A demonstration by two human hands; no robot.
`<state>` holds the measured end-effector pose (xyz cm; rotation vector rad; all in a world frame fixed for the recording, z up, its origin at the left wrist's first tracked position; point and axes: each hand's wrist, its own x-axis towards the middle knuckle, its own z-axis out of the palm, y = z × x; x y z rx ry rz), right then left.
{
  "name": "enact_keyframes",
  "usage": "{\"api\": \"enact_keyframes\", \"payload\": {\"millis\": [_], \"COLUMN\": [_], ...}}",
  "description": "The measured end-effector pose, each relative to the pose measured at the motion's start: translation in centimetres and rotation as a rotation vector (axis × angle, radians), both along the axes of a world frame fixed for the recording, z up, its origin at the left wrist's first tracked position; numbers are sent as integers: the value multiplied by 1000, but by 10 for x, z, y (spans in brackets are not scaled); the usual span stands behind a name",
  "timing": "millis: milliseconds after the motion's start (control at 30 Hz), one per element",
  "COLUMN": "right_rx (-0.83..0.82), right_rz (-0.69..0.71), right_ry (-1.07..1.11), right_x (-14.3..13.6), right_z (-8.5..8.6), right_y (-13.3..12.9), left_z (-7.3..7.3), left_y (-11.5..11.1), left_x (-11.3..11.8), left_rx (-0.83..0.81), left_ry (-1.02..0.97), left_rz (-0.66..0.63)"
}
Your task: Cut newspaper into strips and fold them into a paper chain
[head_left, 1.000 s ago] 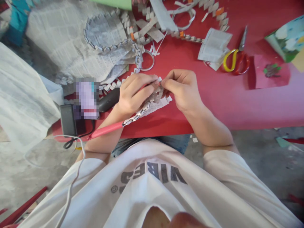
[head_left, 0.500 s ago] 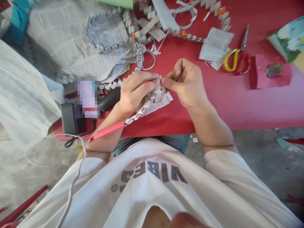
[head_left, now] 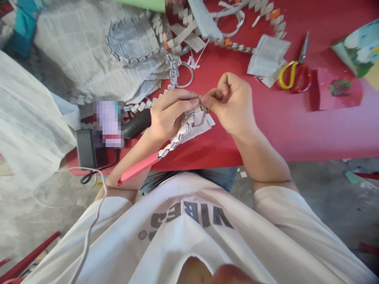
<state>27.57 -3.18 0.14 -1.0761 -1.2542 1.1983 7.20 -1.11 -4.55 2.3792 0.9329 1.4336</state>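
A chain of folded newspaper strips (head_left: pixel 178 139) runs from between my hands down to a rolled red paper piece (head_left: pixel 139 169) that lies across my left forearm. My left hand (head_left: pixel 170 108) is closed on the chain's upper end, thumb hidden under it. At that same end, my right hand (head_left: pixel 232 100) pinches the folded strip with thumb and forefinger, its other fingers curled. A narrow folded strip (head_left: pixel 203 117) hangs just below my fingertips. Small cut newspaper pieces (head_left: pixel 199 129) lie on the red table (head_left: pixel 213 152) beneath.
Scissors (head_left: pixel 297 71) with yellow and red handles lie to the right. Newspaper sheets (head_left: pixel 74 47) and a long woven paper chain (head_left: pixel 133 58) cover the left and back. A tape ring (head_left: pixel 186 75), a black adapter (head_left: pixel 85 148) and a white cable (head_left: pixel 97 213) are nearby.
The rolled red paper piece and the lower chain have swung slightly right and down. My right fingers have shifted a little at the strip; both hands keep their grip.
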Motion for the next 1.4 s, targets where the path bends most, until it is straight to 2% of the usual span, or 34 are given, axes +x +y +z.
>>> {"api": "enact_keyframes", "payload": {"millis": [100,200,367,433,600,800,933,1067,1167,1300,1400], "right_rx": [7,3,-24,-25,-5,45,62,124,159,215,159], "right_rz": [-46,-30,6,10,-13,-21,43,23,1,-44,27], "right_ry": [1,13,49,65,52,42,46,71,49,-56,-135], "right_x": [-1,1,2,1,-1,-8,-10,-10,-11,-8,-4], "right_z": [-2,-1,0,-2,-6,0,1,-5,-9,-5,4], "right_y": [1,2,1,0,1,-2,-5,-3,-1,-2,-7], "left_z": [7,14,13,12,18,22,17,15,15,9,9], "left_y": [-2,-5,-6,-4,-3,-7,4,7,2,-3,-2], "left_x": [2,4,2,3,8,10,5,4,7,8,8], "left_rx": [-9,6,-175,-140,152,38,73,83,-26,-300,-383], "left_ry": [9,-36,-10,-12,-175,-206,-314,-392,-432,-555,-632], "left_rz": [66,71,81,85,22,87,-8,-116,-135,-115,-82]}}
